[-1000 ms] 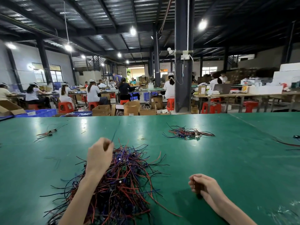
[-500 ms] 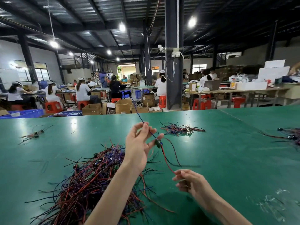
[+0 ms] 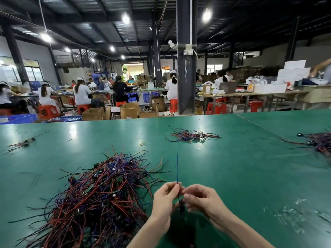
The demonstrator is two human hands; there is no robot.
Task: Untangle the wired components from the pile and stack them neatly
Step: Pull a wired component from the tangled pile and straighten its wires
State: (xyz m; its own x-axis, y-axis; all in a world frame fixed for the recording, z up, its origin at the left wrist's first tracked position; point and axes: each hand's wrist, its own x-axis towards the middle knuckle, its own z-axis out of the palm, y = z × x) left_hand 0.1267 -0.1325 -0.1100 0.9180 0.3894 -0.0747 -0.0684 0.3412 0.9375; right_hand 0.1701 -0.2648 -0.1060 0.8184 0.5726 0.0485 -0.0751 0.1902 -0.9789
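Beside the pile [image 3: 100,194], left hand [image 3: 164,203] and right hand [image 3: 202,201] pinch one blue wire [image 3: 177,169].

Wire pile [image 3: 100,196] on table [image 3: 241,176], left of hands [image 3: 180,199].

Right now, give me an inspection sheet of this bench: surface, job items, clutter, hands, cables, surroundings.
Surface: green table, glossy, with lamp glare.
Job's things: big tangled pile of red, blue and black wires at near left; one wired component held clear of it, blue lead pointing up.
Clutter: pale scraps at near right.
Grippers: left hand and right hand both pinch the wired component.
Cables: far-centre bundle, right-edge bundle, far-left bundle, all loose on the table.
Surroundings: dark pillar, cardboard boxes, red stools, seated workers at other tables.
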